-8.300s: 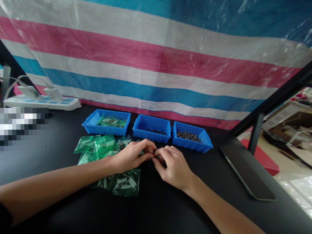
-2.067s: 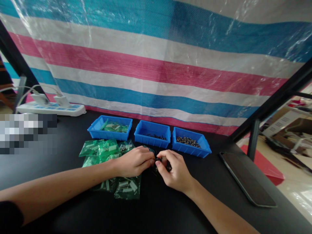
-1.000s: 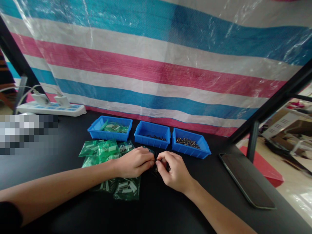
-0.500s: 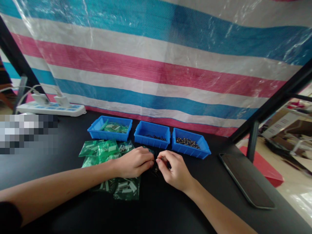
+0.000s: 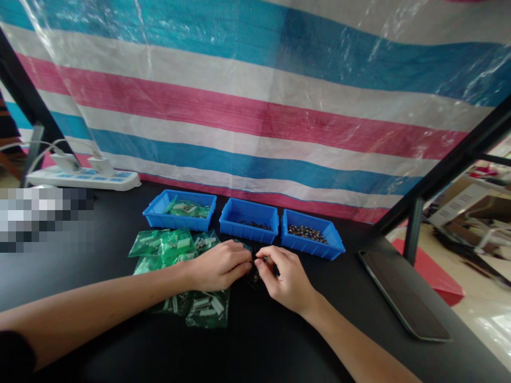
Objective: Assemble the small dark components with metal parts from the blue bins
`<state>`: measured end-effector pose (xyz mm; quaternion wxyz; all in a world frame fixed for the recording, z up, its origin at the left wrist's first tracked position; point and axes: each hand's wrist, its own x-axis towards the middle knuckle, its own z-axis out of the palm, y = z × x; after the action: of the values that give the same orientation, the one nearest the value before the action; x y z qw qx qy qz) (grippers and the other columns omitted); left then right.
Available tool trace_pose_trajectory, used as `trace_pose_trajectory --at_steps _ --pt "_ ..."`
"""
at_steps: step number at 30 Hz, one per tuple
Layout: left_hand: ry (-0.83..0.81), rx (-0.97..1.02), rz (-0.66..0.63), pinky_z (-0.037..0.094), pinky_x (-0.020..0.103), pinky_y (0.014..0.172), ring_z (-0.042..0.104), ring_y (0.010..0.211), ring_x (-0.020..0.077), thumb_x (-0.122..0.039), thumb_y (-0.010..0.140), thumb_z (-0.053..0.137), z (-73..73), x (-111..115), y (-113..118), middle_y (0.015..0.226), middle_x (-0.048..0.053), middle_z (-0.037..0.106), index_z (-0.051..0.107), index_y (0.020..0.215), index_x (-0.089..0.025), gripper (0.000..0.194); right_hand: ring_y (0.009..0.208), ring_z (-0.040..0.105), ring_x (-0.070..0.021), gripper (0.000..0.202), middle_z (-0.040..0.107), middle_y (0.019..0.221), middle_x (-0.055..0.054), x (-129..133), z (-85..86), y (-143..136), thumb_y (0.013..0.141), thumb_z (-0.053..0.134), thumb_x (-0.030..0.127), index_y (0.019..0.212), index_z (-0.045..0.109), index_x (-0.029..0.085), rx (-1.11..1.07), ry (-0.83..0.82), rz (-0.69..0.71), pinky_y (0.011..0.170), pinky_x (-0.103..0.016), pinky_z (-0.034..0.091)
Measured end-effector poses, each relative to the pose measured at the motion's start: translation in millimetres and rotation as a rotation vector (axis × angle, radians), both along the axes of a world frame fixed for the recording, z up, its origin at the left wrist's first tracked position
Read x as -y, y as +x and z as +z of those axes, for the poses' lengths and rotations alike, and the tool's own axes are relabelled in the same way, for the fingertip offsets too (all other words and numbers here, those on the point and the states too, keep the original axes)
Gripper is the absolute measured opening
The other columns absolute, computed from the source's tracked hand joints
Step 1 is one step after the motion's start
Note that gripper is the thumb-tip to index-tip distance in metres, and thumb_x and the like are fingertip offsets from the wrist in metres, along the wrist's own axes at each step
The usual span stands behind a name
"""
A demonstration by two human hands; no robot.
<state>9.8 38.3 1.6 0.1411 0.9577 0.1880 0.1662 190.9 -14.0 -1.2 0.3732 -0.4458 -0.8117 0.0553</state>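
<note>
Both hands, left and right, have pinched fingers; I cannot tell what they hold. Loose pinch may drop small parts.

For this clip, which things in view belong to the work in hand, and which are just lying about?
Likely in use:
- small dark parts by the left hand and right hand
- green bags
- left tray, middle tray and right tray, all holding items

Probably just lying about:
- phone
- power strip
- red box
</note>
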Motion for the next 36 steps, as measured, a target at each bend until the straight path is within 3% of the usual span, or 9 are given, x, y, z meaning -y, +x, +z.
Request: trace_pose_trajectory --at_steps 9,19,26,31,36 --pt "0.008 -0.017 0.025 0.032 0.025 0.063 0.044 0.065 0.0139 -0.024 0.093 0.03 -0.8 -1.3 0.0 0.068 0.002 0.049 0.043 0.071 -0.016 0.027 0.058 0.052 -0.0132 0.012 0.055 0.06 0.0 0.2 0.6 0.4 0.081 0.046 0.018 0.087 0.056 0.017 -0.006 0.065 0.021 0.063 -0.026 0.042" --pt "0.039 -0.02 -0.001 0.032 0.026 0.064 0.046 0.066 0.0144 -0.025 0.093 0.032 -1.5 -0.4 -0.8 0.069 0.002 0.052 0.047 0.075 -0.016 0.026 0.054 0.048 -0.0118 0.02 0.051 0.056 0.001 -0.4 -2.7 -0.7 0.085 0.047 0.026 0.068 0.053 0.017 0.047 0.001 -0.006 0.057 -0.024 0.037" --pt "0.025 -0.009 -0.001 0.032 0.025 0.064 0.046 0.067 0.0137 -0.022 0.092 0.034 -2.0 -1.8 0.6 0.07 0.002 0.051 0.047 0.073 -0.016 0.024 0.058 0.051 -0.0129 0.011 0.053 0.06 0.001 0.9 -0.6 -0.9 0.08 0.047 0.019 0.086 0.056 0.017 0.01 -0.01 0.002 0.061 -0.025 0.04" --pt "0.033 -0.007 0.002 0.032 0.026 0.063 0.046 0.067 0.0142 -0.022 0.092 0.034 -1.1 -1.3 0.6 0.069 0.002 0.051 0.048 0.076 -0.016 0.022 0.059 0.051 -0.0137 0.014 0.053 0.059 0.001 1.6 -1.1 -0.5 0.076 0.047 0.014 0.085 0.056 0.017 0.043 0.014 0.037 0.063 -0.026 0.041" --pt "0.04 -0.01 0.013 0.032 0.026 0.063 0.046 0.066 0.0142 -0.023 0.093 0.033 -0.6 -0.5 0.0 0.069 0.002 0.051 0.047 0.073 -0.016 0.025 0.065 0.056 -0.014 0.016 0.061 0.071 -0.003 -0.4 -2.5 -1.2 0.082 0.043 0.014 0.089 0.058 0.017 0.025 0.028 0.034 0.066 -0.026 0.043"
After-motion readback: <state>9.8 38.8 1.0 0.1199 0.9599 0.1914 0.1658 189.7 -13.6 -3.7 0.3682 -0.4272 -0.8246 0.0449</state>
